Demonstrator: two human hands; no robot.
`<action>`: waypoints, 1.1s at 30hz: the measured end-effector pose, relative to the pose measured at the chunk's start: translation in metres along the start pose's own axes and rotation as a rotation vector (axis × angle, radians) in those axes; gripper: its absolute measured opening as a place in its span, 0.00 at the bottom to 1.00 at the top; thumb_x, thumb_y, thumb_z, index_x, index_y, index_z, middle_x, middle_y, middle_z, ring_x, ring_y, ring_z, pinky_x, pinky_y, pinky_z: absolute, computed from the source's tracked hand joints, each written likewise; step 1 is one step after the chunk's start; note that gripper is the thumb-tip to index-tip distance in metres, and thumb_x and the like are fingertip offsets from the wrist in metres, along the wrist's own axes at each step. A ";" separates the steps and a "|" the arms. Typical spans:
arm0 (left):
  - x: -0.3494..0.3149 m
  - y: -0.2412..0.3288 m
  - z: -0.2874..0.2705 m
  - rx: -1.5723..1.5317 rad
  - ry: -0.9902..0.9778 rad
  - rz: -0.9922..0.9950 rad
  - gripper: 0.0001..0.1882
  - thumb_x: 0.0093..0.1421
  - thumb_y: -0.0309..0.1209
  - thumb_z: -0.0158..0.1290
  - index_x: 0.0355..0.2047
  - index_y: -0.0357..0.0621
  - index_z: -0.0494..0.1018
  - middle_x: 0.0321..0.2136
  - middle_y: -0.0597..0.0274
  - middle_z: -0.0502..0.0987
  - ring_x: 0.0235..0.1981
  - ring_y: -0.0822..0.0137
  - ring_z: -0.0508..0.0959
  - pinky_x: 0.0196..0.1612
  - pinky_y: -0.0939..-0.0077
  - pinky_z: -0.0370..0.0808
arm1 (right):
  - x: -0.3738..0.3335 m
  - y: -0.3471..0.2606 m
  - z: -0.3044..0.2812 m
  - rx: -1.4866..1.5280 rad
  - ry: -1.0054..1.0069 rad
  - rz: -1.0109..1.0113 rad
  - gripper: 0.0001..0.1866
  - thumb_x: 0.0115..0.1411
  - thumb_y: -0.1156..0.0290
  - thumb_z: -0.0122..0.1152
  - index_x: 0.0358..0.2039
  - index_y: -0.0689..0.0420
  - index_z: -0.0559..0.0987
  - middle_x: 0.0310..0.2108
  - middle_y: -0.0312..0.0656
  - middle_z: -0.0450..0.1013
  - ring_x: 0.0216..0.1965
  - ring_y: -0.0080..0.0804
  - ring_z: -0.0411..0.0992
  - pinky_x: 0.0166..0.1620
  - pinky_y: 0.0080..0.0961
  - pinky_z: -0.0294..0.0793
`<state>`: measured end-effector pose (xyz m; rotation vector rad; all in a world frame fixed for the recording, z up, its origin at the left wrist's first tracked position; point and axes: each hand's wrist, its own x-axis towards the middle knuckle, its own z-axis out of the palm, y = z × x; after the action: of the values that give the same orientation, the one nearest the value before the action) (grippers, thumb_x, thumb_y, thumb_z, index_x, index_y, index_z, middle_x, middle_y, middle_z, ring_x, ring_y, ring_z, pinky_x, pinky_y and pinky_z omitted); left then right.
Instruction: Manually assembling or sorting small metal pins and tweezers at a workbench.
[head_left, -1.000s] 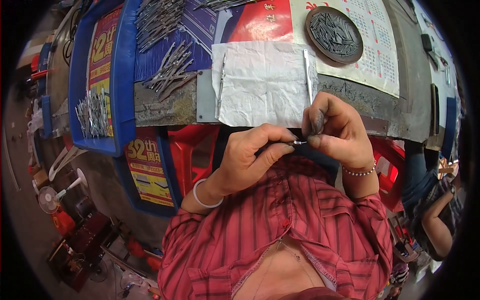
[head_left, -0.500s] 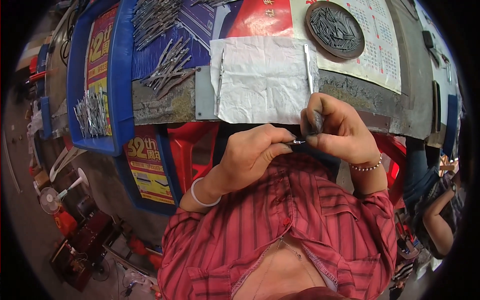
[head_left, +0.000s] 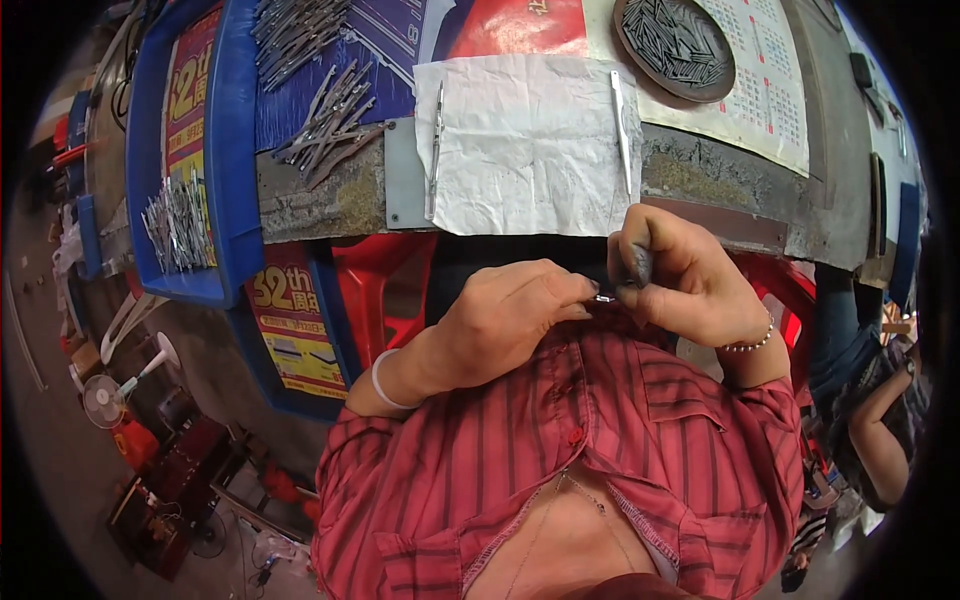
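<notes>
Between my two hands, just in front of the bench edge, is a small shiny metal piece (head_left: 603, 298); only a short length of it shows. My left hand (head_left: 520, 315) is closed in a pinch around its left end. Darkened fingertips of my right hand (head_left: 685, 280) close at its other end and hide it. Beyond them lies a creased white cloth (head_left: 530, 140) on the bench. A slim metal rod (head_left: 436, 150) rests along the cloth's left side, and a flat, tapering metal tool (head_left: 622, 130) along its right.
A round brown dish (head_left: 722, 85) of short grey metal pins stands at the far right. Loose metal strips (head_left: 335, 115) are piled left of the cloth. A blue tray (head_left: 232, 225) at the left holds more thin metal pieces (head_left: 180, 225). Another person's arm (head_left: 880, 440) shows at right.
Both hands have moved slightly nearer my body, pinching the small metal piece as before. The bench and its things sit a little higher in view.
</notes>
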<state>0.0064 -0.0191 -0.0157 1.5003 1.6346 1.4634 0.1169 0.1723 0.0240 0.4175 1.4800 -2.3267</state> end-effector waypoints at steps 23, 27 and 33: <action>0.007 0.006 0.005 -1.091 0.139 -0.713 0.06 0.64 0.31 0.50 0.35 0.41 0.68 0.23 0.72 0.67 0.20 0.84 0.61 0.21 0.91 0.57 | 0.009 0.026 0.012 -0.472 0.224 -0.673 0.17 0.50 0.76 0.67 0.40 0.63 0.73 0.32 0.43 0.72 0.30 0.28 0.72 0.32 0.22 0.71; 0.013 0.008 0.003 -1.420 0.172 -0.725 0.07 0.65 0.32 0.49 0.35 0.41 0.68 0.22 0.70 0.67 0.19 0.84 0.58 0.20 0.91 0.54 | 0.011 0.031 0.014 -0.678 0.296 -0.812 0.19 0.46 0.77 0.69 0.39 0.62 0.74 0.31 0.48 0.73 0.30 0.36 0.73 0.32 0.24 0.73; 0.010 0.003 0.010 -1.414 0.129 -0.730 0.06 0.65 0.31 0.48 0.36 0.41 0.67 0.23 0.70 0.67 0.20 0.83 0.60 0.21 0.90 0.57 | 0.013 0.030 0.017 -0.799 0.434 -0.834 0.12 0.48 0.82 0.64 0.34 0.63 0.74 0.27 0.47 0.72 0.26 0.35 0.72 0.29 0.24 0.71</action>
<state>0.0136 -0.0064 -0.0129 0.0093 0.6141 1.5991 0.1179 0.1429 0.0014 0.0646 3.0623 -1.8993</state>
